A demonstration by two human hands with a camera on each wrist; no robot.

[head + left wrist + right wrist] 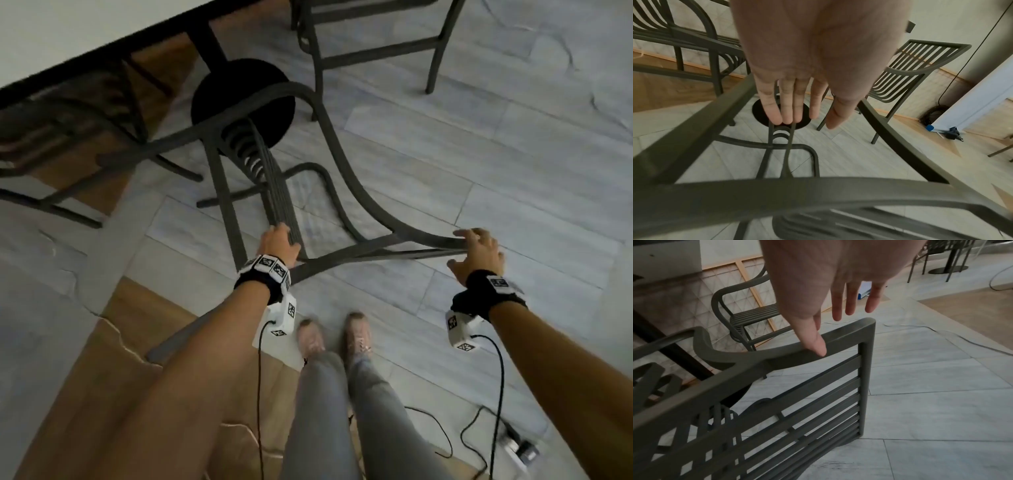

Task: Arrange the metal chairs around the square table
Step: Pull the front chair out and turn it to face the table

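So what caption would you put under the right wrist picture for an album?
Right hand with fingers straight, thumb touching the top rail of a slatted metal chair on a grey tiled floor.

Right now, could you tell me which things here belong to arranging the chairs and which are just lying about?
Part of the job:
- metal chair with the left hand and right hand at its backrest
- square table, black round base
- second chair
- third chair under the table

Lying about:
- black cables on the floor
- power strip
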